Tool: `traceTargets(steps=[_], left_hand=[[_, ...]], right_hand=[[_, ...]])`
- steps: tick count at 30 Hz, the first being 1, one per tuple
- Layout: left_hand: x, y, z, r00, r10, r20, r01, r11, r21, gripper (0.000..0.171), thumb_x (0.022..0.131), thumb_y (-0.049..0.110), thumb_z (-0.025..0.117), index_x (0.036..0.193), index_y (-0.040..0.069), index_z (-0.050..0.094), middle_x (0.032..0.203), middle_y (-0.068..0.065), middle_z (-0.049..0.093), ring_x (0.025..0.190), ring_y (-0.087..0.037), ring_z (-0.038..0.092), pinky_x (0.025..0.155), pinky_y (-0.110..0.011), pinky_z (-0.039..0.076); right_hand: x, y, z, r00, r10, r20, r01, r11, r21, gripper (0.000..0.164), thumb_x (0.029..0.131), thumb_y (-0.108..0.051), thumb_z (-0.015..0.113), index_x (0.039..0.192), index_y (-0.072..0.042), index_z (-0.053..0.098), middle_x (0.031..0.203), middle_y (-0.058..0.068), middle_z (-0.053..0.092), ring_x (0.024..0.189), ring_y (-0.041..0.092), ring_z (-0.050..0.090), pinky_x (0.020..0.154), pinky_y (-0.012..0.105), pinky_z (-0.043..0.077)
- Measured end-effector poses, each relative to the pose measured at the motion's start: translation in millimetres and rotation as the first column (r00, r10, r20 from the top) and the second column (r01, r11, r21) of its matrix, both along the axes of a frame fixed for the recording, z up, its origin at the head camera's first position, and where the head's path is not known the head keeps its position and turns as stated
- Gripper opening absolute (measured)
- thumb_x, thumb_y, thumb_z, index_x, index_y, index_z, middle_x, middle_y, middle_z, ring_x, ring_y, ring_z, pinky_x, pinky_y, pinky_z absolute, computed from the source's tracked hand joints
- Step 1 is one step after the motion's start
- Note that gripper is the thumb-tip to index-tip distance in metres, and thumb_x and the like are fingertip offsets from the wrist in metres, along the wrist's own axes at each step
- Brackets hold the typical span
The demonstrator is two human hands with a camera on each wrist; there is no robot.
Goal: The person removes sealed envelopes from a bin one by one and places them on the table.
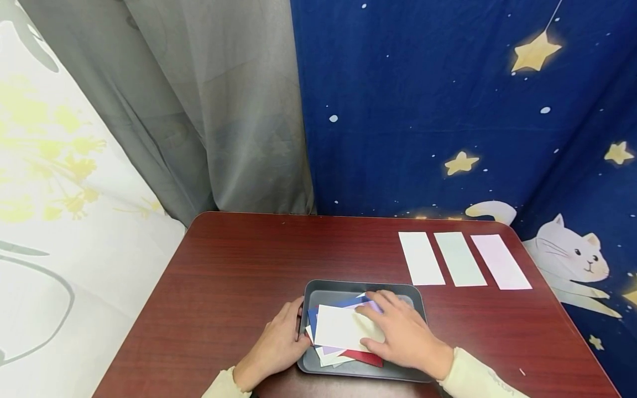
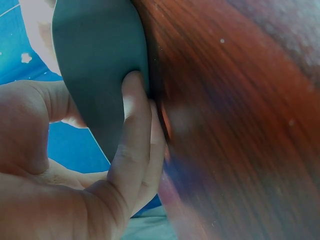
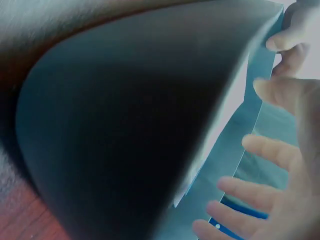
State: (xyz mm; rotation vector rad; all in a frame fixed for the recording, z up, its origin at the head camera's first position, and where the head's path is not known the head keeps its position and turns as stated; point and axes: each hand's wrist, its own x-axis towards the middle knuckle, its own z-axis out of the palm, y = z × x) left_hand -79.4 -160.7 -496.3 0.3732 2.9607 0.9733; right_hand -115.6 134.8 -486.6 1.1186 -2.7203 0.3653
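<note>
A dark grey rectangular tray (image 1: 368,375) sits near the front of the table with a loose pile of coloured paper cards inside. On top lies a white card (image 1: 343,327). Blue, purple, cream and red card (image 1: 365,358) edges stick out beneath it. My left hand (image 1: 281,340) holds the tray's left side, thumb at the rim; in the left wrist view its fingers (image 2: 131,135) lie along the outer wall. Over the right part of the pile is my right hand (image 1: 403,334), fingers spread and relaxed, overlapping the white card. The right wrist view shows those fingertips (image 3: 227,185) extended and apart.
Three paper strips lie in a row at the table's back right: a white strip (image 1: 421,258), a pale green strip (image 1: 460,259) and a pale pink strip (image 1: 501,262). Curtains hang behind the reddish-brown table (image 1: 239,260). A small pale scrap (image 1: 522,372) lies at the front right.
</note>
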Motion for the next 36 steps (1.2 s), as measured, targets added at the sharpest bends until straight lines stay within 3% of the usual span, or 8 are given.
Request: traceTargets(steps=[6, 13, 25, 32, 36], left_hand=[[-0.2, 0.0, -0.2, 1.000, 0.003, 0.000, -0.003, 1.000, -0.003, 0.073, 0.076, 0.014, 0.067, 0.144, 0.000, 0.043, 0.115, -0.001, 0.057, 0.091, -0.012, 0.055, 0.076, -0.041, 0.046], [0.1, -0.3, 0.1, 1.000, -0.001, 0.000, 0.001, 1.000, -0.002, 0.073, 0.076, 0.013, 0.067, 0.144, 0.000, 0.043, 0.114, 0.000, 0.056, 0.090, -0.012, 0.054, 0.076, -0.041, 0.046], [-0.2, -0.8, -0.5, 1.000, -0.007, -0.005, 0.007, 1.000, 0.011, 0.073, 0.076, 0.013, 0.067, 0.144, 0.001, 0.043, 0.113, 0.001, 0.056, 0.086, -0.009, 0.053, 0.074, -0.038, 0.046], [-0.4, -0.7, 0.0, 1.000, -0.006, 0.002, 0.006, 1.000, 0.008, 0.072, 0.077, 0.013, 0.067, 0.144, 0.001, 0.043, 0.114, 0.001, 0.056, 0.086, -0.009, 0.053, 0.073, -0.037, 0.046], [0.0, -0.6, 0.7, 1.000, -0.004, 0.012, 0.003, 1.000, 0.012, 0.073, 0.077, 0.014, 0.068, 0.144, 0.001, 0.043, 0.114, 0.001, 0.055, 0.085, -0.008, 0.052, 0.073, -0.036, 0.045]], right_hand=[[6.1, -4.7, 0.3, 0.994, 0.041, 0.105, -0.049, 0.996, 0.070, 0.061, 0.080, -0.057, 0.072, 0.134, -0.030, 0.059, 0.145, 0.009, 0.048, 0.129, 0.035, 0.045, 0.092, 0.059, 0.042], [9.1, -5.8, -2.1, 0.985, 0.044, 0.168, -0.063, 0.992, 0.112, 0.061, 0.080, -0.051, 0.074, 0.135, -0.032, 0.058, 0.147, 0.008, 0.046, 0.128, 0.044, 0.045, 0.089, 0.066, 0.041], [7.5, -7.2, -3.3, 0.986, 0.063, 0.151, -0.080, 0.991, 0.111, 0.062, 0.079, -0.049, 0.076, 0.135, -0.033, 0.057, 0.143, 0.005, 0.050, 0.125, 0.044, 0.047, 0.088, 0.065, 0.042], [6.1, -7.7, -3.6, 0.991, 0.085, 0.108, -0.095, 0.991, 0.090, 0.063, 0.075, -0.050, 0.078, 0.133, -0.034, 0.059, 0.138, 0.001, 0.053, 0.114, 0.025, 0.047, 0.079, 0.051, 0.047], [5.8, -7.9, -1.7, 0.992, 0.090, 0.092, -0.097, 0.993, 0.071, 0.064, 0.073, -0.051, 0.079, 0.133, -0.034, 0.060, 0.137, -0.001, 0.055, 0.111, 0.021, 0.046, 0.078, 0.047, 0.045]])
